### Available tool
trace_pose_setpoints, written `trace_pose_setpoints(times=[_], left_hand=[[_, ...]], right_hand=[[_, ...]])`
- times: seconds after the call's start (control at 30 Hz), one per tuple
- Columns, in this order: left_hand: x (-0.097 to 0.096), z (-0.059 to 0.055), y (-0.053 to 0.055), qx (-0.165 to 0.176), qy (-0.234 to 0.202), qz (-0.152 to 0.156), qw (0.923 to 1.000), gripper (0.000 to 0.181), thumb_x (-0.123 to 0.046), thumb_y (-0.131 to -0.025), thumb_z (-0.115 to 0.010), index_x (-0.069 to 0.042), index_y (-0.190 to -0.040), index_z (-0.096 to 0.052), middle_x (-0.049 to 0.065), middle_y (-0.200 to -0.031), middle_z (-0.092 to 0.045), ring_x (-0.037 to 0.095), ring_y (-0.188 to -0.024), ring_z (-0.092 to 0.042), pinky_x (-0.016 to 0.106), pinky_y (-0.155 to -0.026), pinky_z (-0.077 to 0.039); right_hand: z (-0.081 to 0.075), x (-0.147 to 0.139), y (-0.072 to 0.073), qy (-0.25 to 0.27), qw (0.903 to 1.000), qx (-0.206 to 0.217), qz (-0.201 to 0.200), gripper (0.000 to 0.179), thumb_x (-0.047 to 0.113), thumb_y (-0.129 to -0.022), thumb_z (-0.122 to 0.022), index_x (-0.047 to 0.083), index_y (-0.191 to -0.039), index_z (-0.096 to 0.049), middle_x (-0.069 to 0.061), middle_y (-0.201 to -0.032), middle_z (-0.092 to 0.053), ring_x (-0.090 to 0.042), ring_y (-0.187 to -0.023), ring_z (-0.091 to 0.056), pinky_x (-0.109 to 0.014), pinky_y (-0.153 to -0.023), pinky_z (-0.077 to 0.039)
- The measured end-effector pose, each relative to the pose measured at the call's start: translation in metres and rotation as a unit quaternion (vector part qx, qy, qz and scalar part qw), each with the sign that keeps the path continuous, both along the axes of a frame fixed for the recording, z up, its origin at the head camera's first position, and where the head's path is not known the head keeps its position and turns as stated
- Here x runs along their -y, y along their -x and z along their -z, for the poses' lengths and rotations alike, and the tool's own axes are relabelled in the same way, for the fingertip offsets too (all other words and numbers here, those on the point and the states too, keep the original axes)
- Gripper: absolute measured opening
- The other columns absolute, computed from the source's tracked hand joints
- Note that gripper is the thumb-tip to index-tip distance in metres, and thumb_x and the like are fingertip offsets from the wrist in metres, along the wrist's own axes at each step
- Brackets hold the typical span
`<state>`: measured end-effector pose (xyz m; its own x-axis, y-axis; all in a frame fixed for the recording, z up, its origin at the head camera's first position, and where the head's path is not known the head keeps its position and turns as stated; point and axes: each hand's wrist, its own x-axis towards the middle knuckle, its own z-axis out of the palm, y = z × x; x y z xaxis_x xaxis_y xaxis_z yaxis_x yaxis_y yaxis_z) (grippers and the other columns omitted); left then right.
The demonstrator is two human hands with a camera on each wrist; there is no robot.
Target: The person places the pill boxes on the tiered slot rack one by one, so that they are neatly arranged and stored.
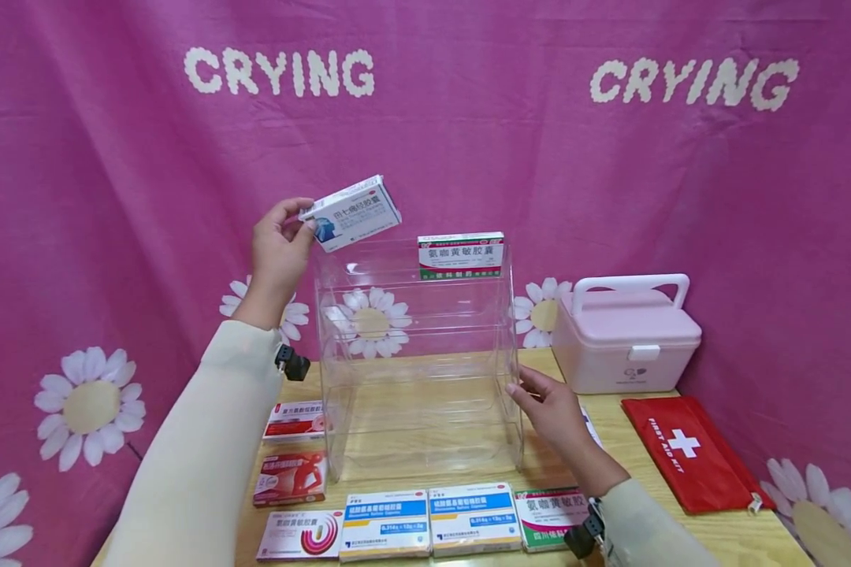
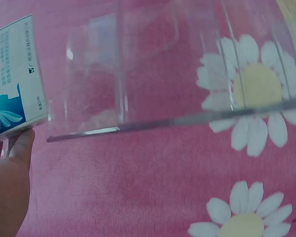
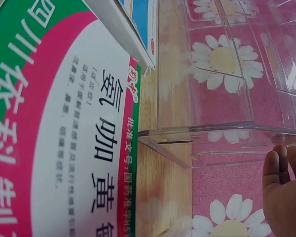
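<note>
My left hand (image 1: 281,250) pinches a white and blue medicine box (image 1: 354,213) by its left end, tilted, close over the top left corner of a clear acrylic display rack (image 1: 418,370). In the left wrist view the box (image 2: 15,74) shows a blue head picture and sits beside the rack's edge. A white, red and green capsule box (image 1: 461,258) stands on the rack's top tier at the right. Lower down, my right hand (image 1: 556,413) rests its fingertips at the rack's right side panel; the fingers (image 3: 272,170) appear by that panel's edge in the right wrist view.
Several medicine boxes lie along the table front, including blue and white ones (image 1: 385,526) and a green and red one (image 1: 549,516). Red boxes (image 1: 289,478) lie left of the rack. A pink medicine case (image 1: 627,339) and red first aid pouch (image 1: 691,449) are at right.
</note>
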<state>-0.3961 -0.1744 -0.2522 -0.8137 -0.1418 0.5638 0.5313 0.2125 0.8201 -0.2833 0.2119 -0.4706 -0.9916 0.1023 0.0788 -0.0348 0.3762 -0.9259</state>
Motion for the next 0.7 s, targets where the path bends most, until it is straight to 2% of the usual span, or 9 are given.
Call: trace_pose_setpoints(times=[0.07, 0.17, 0.27, 0.37, 0.5, 0.6, 0.7], left_hand=[[0.002, 0.001, 0.002, 0.008, 0.033, -0.021, 0.9992, 0.032, 0.003, -0.107, -0.062, 0.0, -0.139, -0.067, 0.022, -0.132, -0.073, 0.009, -0.104, -0.068, 0.018, -0.088, -0.055], [0.005, 0.003, 0.006, 0.027, 0.076, -0.04, 0.996, 0.031, -0.002, -0.109, -0.062, -0.005, -0.139, -0.068, 0.021, -0.134, -0.073, 0.014, -0.108, -0.068, 0.017, -0.087, -0.053], [0.004, 0.005, 0.01, 0.047, 0.107, -0.037, 0.9925, 0.032, -0.006, -0.11, -0.061, -0.009, -0.141, -0.068, 0.019, -0.135, -0.073, 0.02, -0.114, -0.069, 0.022, -0.091, -0.055], [0.003, 0.008, 0.012, 0.054, 0.13, -0.023, 0.9898, 0.033, -0.006, -0.111, -0.06, -0.008, -0.143, -0.067, 0.02, -0.137, -0.072, 0.027, -0.12, -0.07, 0.032, -0.101, -0.06], [0.003, 0.009, 0.011, 0.059, 0.153, -0.017, 0.9863, 0.034, -0.005, -0.111, -0.059, -0.005, -0.144, -0.067, 0.021, -0.14, -0.071, 0.032, -0.126, -0.07, 0.047, -0.111, -0.058], [0.006, 0.009, 0.008, 0.061, 0.181, -0.025, 0.9813, 0.034, -0.006, -0.111, -0.06, -0.004, -0.144, -0.067, 0.021, -0.141, -0.071, 0.034, -0.127, -0.07, 0.05, -0.113, -0.057], [0.009, 0.009, 0.006, 0.061, 0.215, -0.031, 0.9742, 0.034, -0.008, -0.111, -0.06, -0.003, -0.144, -0.068, 0.021, -0.142, -0.07, 0.035, -0.129, -0.069, 0.05, -0.114, -0.056]], right_hand=[[-0.001, 0.001, 0.0, -0.004, 1.0, 0.002, -0.003, 0.055, 0.041, -0.108, -0.069, 0.024, -0.16, -0.058, -0.01, -0.158, -0.062, -0.033, -0.134, -0.065, -0.045, -0.108, -0.06], [-0.003, 0.0, 0.0, -0.013, 0.9999, -0.001, -0.005, 0.056, 0.043, -0.108, -0.069, 0.025, -0.16, -0.057, -0.009, -0.158, -0.062, -0.033, -0.135, -0.065, -0.044, -0.107, -0.06], [-0.005, -0.004, -0.001, -0.022, 0.9997, -0.009, -0.003, 0.055, 0.04, -0.109, -0.068, 0.023, -0.16, -0.057, -0.011, -0.158, -0.062, -0.034, -0.135, -0.065, -0.044, -0.107, -0.06], [-0.005, -0.007, -0.002, -0.024, 0.9996, -0.014, 0.001, 0.054, 0.037, -0.109, -0.069, 0.02, -0.16, -0.057, -0.012, -0.158, -0.062, -0.034, -0.135, -0.065, -0.042, -0.105, -0.06], [-0.004, -0.006, -0.001, -0.016, 0.9998, -0.011, -0.004, 0.053, 0.034, -0.11, -0.069, 0.019, -0.159, -0.058, -0.012, -0.158, -0.062, -0.034, -0.134, -0.065, -0.033, -0.102, -0.06], [-0.002, -0.003, 0.0, -0.009, 0.9999, -0.006, -0.01, 0.053, 0.032, -0.11, -0.068, 0.019, -0.16, -0.057, -0.012, -0.159, -0.061, -0.034, -0.136, -0.064, -0.032, -0.102, -0.059], [-0.001, 0.0, 0.0, -0.008, 0.9999, 0.001, -0.009, 0.053, 0.033, -0.11, -0.068, 0.019, -0.16, -0.057, -0.011, -0.16, -0.06, -0.034, -0.137, -0.063, -0.036, -0.105, -0.059]])
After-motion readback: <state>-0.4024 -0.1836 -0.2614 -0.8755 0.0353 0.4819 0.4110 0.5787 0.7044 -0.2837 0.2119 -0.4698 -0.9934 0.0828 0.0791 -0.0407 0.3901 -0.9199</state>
